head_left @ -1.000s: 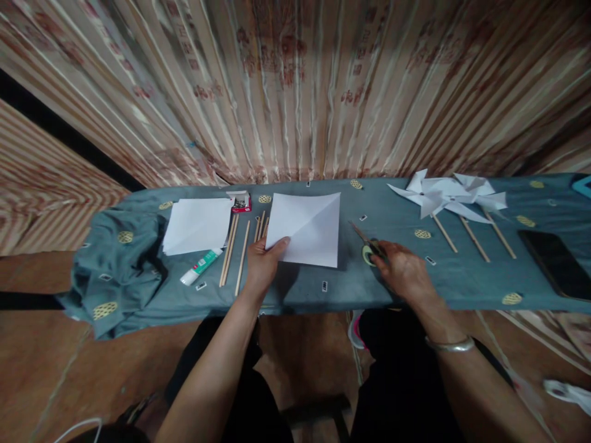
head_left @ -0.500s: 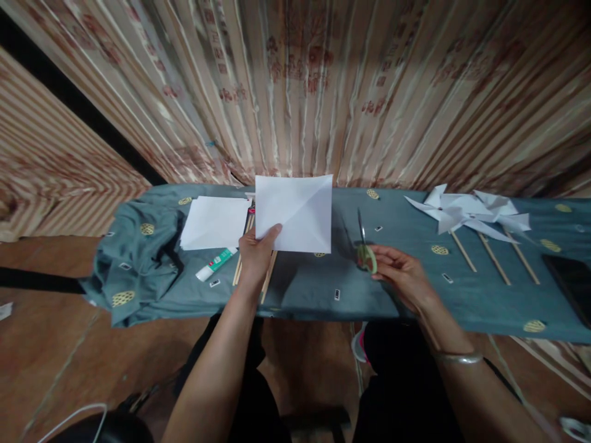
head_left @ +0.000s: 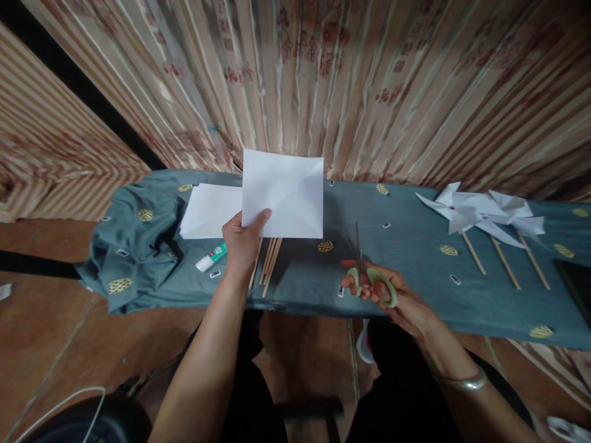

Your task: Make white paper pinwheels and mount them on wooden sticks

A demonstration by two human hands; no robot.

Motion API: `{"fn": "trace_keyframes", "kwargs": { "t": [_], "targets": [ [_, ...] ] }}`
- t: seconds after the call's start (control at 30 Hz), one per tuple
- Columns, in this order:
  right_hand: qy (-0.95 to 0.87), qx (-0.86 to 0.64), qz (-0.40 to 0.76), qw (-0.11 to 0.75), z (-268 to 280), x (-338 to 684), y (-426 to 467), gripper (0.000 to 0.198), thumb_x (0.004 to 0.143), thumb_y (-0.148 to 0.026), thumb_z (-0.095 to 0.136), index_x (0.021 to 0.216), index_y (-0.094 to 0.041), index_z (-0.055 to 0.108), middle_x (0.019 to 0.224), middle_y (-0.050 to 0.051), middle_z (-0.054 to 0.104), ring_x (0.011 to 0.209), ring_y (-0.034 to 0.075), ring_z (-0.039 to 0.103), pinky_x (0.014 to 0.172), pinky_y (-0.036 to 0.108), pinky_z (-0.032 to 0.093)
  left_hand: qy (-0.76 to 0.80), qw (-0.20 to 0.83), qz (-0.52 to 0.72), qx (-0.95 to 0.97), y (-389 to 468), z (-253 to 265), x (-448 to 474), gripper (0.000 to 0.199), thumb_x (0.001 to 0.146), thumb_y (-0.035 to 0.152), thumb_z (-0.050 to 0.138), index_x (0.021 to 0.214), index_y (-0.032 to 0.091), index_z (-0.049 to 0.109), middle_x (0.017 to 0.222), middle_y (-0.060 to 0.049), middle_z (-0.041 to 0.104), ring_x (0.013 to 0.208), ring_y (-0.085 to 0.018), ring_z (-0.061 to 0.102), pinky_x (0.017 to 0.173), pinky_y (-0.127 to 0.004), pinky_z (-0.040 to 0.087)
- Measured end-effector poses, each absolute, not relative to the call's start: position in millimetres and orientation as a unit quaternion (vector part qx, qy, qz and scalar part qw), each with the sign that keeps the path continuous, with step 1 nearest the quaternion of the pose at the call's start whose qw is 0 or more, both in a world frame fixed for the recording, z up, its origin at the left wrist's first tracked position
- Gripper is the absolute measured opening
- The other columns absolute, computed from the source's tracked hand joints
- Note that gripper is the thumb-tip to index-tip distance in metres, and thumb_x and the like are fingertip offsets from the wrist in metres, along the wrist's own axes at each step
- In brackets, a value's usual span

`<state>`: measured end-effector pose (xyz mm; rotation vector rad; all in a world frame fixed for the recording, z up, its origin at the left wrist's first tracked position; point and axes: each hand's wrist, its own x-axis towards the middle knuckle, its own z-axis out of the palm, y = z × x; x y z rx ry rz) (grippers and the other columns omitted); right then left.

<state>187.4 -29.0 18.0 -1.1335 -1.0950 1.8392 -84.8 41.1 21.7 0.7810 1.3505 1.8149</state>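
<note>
A square sheet of white paper [head_left: 289,191] with faint diagonal creases is pinched at its lower left by my left hand [head_left: 242,243], thumb on top. It is held up above the cloth-covered table. My right hand [head_left: 401,298] is turned palm up and holds a pair of scissors [head_left: 383,288] with pale green handles. The handles lie across the fingers, and the thin blades point away from me, apart from the paper. Below the paper, several wooden sticks [head_left: 271,267] rest on the cloth, their far ends hidden.
A stack of white paper [head_left: 207,212] lies at the left, with a glue stick [head_left: 211,257] in front of it. Several white paper pinwheels [head_left: 475,212] on sticks lie at the right. A dark flat object [head_left: 575,286] sits at the right edge. A patterned curtain [head_left: 295,92] hangs behind the table.
My right hand has turned palm up, bringing the scissors' green handles flat across the fingers. My left hand has raised the paper slightly. The view has shifted a little.
</note>
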Motion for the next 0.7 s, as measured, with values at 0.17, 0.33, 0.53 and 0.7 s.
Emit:
{"fn": "trace_keyframes", "kwargs": {
  "t": [0.17, 0.33, 0.53, 0.7],
  "targets": [
    [-0.514, -0.433, 0.691, 0.266, 22.0, 177.0, -24.5, 0.072, 0.062, -0.057, 0.087, 0.121, -0.018, 0.070, 0.092, 0.007, 0.071, 0.071, 0.013, 0.057, 0.062, 0.026, 0.046, 0.523, 0.389, 0.698, 0.297, 40.1, 19.1, -82.1, 0.023, 0.052, 0.027, 0.085, 0.064, 0.014, 0.071, 0.060, 0.003, 0.064, 0.054, -0.009, 0.053, 0.055, -0.024, 0.045],
    [-0.559, -0.410, 0.673, 0.258, 20.1, 168.9, -20.8, 0.072, 0.072, -0.071, 0.072, 0.116, -0.014, 0.071, 0.086, 0.008, 0.069, 0.071, 0.015, 0.054, 0.063, 0.029, 0.043, 0.514, 0.414, 0.684, 0.313, 36.3, 16.6, -74.5, 0.023, 0.054, 0.026, 0.086, 0.070, 0.014, 0.075, 0.064, 0.002, 0.069, 0.055, -0.010, 0.057, 0.055, -0.023, 0.047],
    [-0.561, -0.390, 0.680, 0.264, 12.2, 173.1, -18.9, 0.076, 0.074, -0.074, 0.067, 0.119, -0.014, 0.069, 0.085, 0.008, 0.070, 0.070, 0.016, 0.055, 0.067, 0.032, 0.044, 0.517, 0.428, 0.667, 0.325, 32.8, 16.6, -68.8, 0.021, 0.056, 0.026, 0.087, 0.069, 0.015, 0.075, 0.065, 0.001, 0.070, 0.055, -0.010, 0.058, 0.055, -0.024, 0.049],
    [-0.561, -0.391, 0.678, 0.268, 12.6, 176.8, -19.3, 0.074, 0.076, -0.073, 0.067, 0.119, -0.013, 0.068, 0.084, 0.008, 0.070, 0.069, 0.017, 0.055, 0.067, 0.033, 0.044, 0.524, 0.431, 0.657, 0.328, 31.1, 16.9, -66.9, 0.021, 0.056, 0.026, 0.086, 0.069, 0.015, 0.074, 0.065, 0.001, 0.070, 0.055, -0.011, 0.058, 0.055, -0.025, 0.050]
  ]
}}
